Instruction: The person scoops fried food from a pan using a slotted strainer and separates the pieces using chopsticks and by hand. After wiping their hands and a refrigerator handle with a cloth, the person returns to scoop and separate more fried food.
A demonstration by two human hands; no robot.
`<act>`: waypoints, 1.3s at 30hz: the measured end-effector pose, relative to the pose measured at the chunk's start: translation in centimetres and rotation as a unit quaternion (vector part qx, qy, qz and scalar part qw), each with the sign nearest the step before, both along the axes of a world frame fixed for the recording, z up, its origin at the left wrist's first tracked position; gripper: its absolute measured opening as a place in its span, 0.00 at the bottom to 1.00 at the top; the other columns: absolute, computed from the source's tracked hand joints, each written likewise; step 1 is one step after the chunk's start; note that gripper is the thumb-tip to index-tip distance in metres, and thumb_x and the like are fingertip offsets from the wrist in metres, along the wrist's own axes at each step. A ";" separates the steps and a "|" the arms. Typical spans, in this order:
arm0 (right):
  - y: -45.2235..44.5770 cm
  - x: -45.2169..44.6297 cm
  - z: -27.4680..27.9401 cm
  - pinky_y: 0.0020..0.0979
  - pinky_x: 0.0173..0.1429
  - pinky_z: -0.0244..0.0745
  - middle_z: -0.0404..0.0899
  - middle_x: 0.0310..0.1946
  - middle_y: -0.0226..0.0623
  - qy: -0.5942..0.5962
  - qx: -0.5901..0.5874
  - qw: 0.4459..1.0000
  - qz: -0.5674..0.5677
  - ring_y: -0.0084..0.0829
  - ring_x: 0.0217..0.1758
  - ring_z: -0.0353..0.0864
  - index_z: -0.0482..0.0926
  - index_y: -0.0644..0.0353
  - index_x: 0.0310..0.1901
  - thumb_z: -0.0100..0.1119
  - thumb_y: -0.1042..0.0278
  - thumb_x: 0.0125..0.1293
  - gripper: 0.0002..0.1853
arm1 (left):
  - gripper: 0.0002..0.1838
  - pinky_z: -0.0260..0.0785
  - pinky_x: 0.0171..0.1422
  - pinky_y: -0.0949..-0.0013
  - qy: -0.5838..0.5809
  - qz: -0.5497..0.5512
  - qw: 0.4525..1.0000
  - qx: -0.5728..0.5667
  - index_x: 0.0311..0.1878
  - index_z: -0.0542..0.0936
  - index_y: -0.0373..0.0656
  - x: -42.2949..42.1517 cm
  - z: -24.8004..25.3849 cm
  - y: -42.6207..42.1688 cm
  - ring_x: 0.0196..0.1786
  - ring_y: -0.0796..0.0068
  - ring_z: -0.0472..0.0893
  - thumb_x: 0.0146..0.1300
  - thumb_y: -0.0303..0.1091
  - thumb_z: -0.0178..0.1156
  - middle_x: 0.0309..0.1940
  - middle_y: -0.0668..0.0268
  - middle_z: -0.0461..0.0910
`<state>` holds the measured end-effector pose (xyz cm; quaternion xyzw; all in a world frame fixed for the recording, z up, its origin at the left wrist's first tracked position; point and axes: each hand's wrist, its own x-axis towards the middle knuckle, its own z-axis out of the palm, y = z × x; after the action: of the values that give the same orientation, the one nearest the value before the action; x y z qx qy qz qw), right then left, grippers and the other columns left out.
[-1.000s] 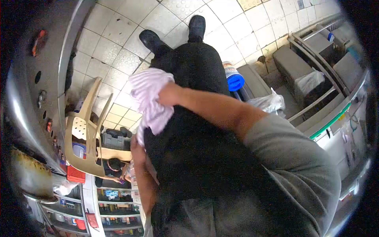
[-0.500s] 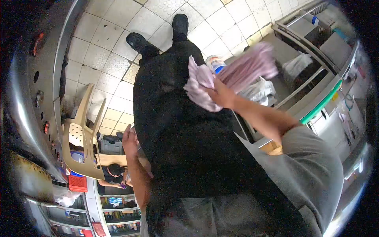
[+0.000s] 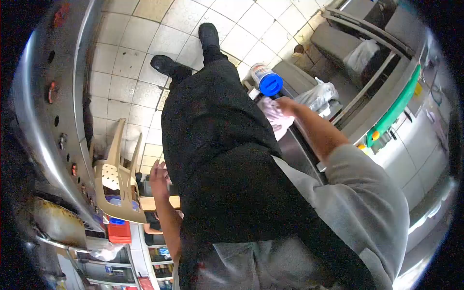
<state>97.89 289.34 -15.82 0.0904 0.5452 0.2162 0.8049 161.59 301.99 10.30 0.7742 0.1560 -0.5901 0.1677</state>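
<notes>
My right hand (image 3: 289, 107) grips a bunched pale pink cloth (image 3: 274, 115), which lies low beside my right thigh over a dark flat surface (image 3: 300, 153). Part of the cloth is hidden behind my black apron (image 3: 217, 125). Just beyond that hand is a white tub with a blue lid (image 3: 269, 84). To its right sits a white plastic bag (image 3: 319, 96). My left hand (image 3: 158, 181) hangs at my left side with fingers loosely apart, holding nothing.
A beige plastic chair (image 3: 113, 179) stands at my left, near a long steel unit with knobs (image 3: 67, 130). On the right runs a metal counter with a green edge (image 3: 398, 106). Behind the chair are a red crate (image 3: 119, 233), shelves (image 3: 108, 270) and partly a person (image 3: 152, 224).
My right hand has brought the cloth down and right, from a spread, swinging position to a bunch on the dark surface. My left hand stays low. The view has shifted slightly.
</notes>
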 end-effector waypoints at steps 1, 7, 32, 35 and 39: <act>-5.5 6.5 9.0 0.36 0.50 0.73 0.81 0.41 0.32 -0.034 -0.149 0.978 0.141 0.29 0.43 0.79 0.77 0.56 0.49 0.57 0.67 0.59 0.16 | 0.25 0.61 0.33 0.80 -0.005 0.027 1.000 -0.004 0.65 0.68 0.42 0.2 0.1 -0.3 0.34 0.86 0.70 0.67 0.38 0.56 0.47 0.68 0.79; -7.9 25.8 30.2 0.42 0.63 0.65 0.62 0.61 0.55 0.082 -0.505 0.735 0.446 0.50 0.64 0.65 0.69 0.62 0.59 0.62 0.59 0.60 0.28 | 0.28 0.69 0.46 0.72 -0.021 -0.046 0.999 -0.017 0.67 0.67 0.44 0.9 1.7 -4.8 0.47 0.75 0.76 0.66 0.43 0.57 0.54 0.65 0.77; -25.3 46.0 19.3 0.35 0.35 0.80 0.84 0.28 0.33 -0.200 -0.393 0.532 0.723 0.32 0.29 0.84 0.85 0.54 0.33 0.57 0.49 0.59 0.16 | 0.27 0.70 0.43 0.70 0.011 0.031 0.999 0.008 0.66 0.68 0.42 -1.6 1.9 2.2 0.44 0.74 0.78 0.66 0.43 0.56 0.52 0.64 0.76; -22.0 47.3 17.8 0.40 0.44 0.80 0.82 0.43 0.39 -0.302 -0.525 0.408 0.683 0.35 0.45 0.83 0.81 0.47 0.48 0.61 0.48 0.55 0.21 | 0.26 0.68 0.34 0.75 0.013 0.017 0.998 0.054 0.66 0.67 0.42 -2.8 2.2 2.4 0.34 0.80 0.76 0.68 0.42 0.54 0.42 0.69 0.78; -13.9 45.7 16.5 0.40 0.50 0.74 0.84 0.33 0.34 -0.391 -0.464 0.554 0.570 0.38 0.45 0.82 0.81 0.46 0.37 0.52 0.48 0.61 0.14 | 0.22 0.54 0.20 0.80 0.013 -0.047 0.999 -0.018 0.64 0.70 0.39 -3.6 1.8 2.3 0.19 0.88 0.61 0.70 0.39 0.52 0.19 0.78 0.65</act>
<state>143.62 275.44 0.69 -0.7185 0.1395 0.3613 0.5778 158.01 304.30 12.07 0.7698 0.1109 -0.6098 0.1522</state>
